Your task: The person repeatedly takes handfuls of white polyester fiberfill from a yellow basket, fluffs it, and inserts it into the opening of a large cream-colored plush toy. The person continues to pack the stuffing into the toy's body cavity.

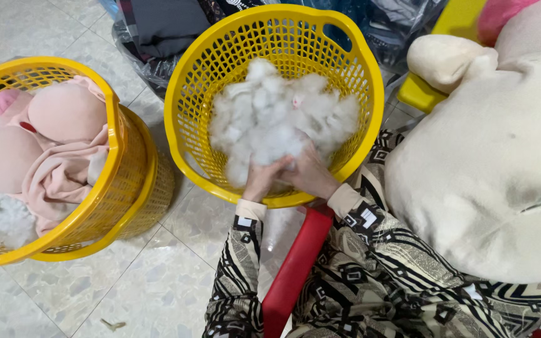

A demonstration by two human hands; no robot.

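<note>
Fingertips of both hands are buried in white stuffing (277, 119), so I cannot tell whether either grip is closed on a tuft or just pressed into it. I see my left hand (262, 178) and right hand (311, 174) side by side at the near rim of the yellow basket (186, 75), touching each other, backs up, wrists bent down into the fill. The stuffing sits heaped inside that basket, filling most of its bottom. Both forearms come up from the lower edge in patterned black-and-beige sleeves (239, 269), cut off at the frame. A large cream plush body (489, 169) lies across my right side, its far end out of view. To the left, a second yellow basket (117, 156), nested in another, holds a pink plush (57, 144) and more white fluff, partly cropped. A red bar (295, 263) runs under my arms; I cannot make out what it belongs to. Floor is pale mottled tile (151, 281). Dark bags of fabric (158, 31) sit behind the baskets.
</note>
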